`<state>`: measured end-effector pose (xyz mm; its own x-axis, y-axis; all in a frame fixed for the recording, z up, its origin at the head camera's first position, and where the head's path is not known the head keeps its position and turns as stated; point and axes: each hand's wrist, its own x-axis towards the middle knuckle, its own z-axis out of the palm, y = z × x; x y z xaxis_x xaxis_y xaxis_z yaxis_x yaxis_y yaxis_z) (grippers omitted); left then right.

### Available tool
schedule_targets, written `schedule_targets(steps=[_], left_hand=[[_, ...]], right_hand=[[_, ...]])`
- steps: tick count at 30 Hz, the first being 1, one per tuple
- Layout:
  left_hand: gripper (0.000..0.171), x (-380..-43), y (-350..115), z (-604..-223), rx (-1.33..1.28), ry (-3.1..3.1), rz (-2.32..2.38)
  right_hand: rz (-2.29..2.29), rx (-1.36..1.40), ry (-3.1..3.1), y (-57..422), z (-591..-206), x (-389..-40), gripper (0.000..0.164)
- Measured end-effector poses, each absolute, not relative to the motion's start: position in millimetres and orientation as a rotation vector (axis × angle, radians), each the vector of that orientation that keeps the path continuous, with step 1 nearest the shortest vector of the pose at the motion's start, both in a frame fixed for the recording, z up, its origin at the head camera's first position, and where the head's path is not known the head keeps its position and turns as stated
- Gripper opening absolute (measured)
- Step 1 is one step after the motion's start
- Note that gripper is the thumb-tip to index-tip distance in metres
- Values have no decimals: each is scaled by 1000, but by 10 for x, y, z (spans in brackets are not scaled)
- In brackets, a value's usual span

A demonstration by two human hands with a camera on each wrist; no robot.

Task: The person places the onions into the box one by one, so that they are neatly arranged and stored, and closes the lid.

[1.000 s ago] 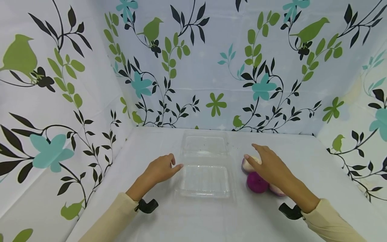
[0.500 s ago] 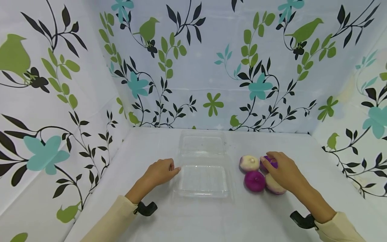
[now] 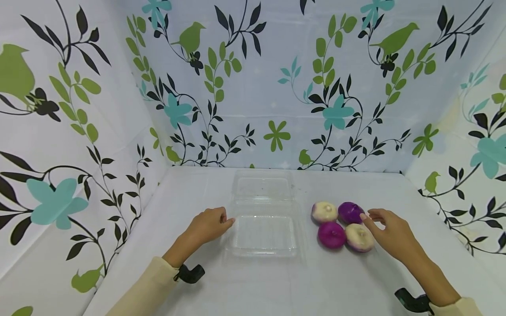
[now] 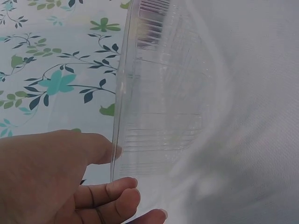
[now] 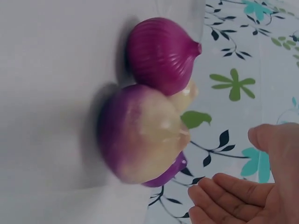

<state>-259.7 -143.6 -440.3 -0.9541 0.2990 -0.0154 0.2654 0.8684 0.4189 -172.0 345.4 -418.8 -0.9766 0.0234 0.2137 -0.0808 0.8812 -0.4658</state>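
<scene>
A red onion (image 3: pixel 331 235), glossy magenta with fine ribs and a short pointed neck, lies on the right part of the white table (image 3: pixel 253 289) as the head camera sees it. Against its right side sits the nearer turnip (image 3: pixel 359 237), cream on top and purple lower down, with a stubby stem end. Behind the onion is the farther turnip (image 3: pixel 324 212), similarly two-toned, and beside that a shiny, deep violet vegetable (image 3: pixel 350 213) whose kind I cannot tell. The four form a tight cluster.

The right hand (image 3: pixel 391 235) is just right of them, palm inward, thumb and fingers well apart, holding nothing. From the head its thumb tip overlaps the violet vegetable's edge; I cannot tell whether they touch. In the right wrist view the nearer turnip blocks most of the two vegetables behind it.

Left of the cluster, a clear plastic clamshell box lies opened out, its ribbed base (image 3: pixel 265 235) nearer and its lid (image 3: pixel 262 188) farther off. The left hand (image 3: pixel 209 226) is by the base's left rim, fingers loosely curled, gap narrow, gripping nothing; its thumb tip meets the rim in the wrist view.

Both wrists carry black mounts (image 3: pixel 189 274) beside cream sleeves (image 3: pixel 144 285). A curtain (image 3: pixel 261 87) printed with birds, leaves and flowers rises behind the table.
</scene>
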Motion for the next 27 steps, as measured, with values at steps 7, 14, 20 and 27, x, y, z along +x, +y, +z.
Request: schedule_targets(steps=[7,14,20,27], left_hand=[[30,-2590,-1431,-4400,452,2955,648],[29,-2588,-1424,-4393,452,2948,660],[29,-2591,-1422,-4384,459,2951,665],[29,-2574,-1425,-4398,457,2923,698]], right_hand=[[716,49,-2896,3607,-4362,-1652,71],[748,130,-2953,3725,-4528,-1626,79],[752,212,-2952,3778,-4629,-1640,85],[795,231,-2951,3786,-4718,-1641,91]])
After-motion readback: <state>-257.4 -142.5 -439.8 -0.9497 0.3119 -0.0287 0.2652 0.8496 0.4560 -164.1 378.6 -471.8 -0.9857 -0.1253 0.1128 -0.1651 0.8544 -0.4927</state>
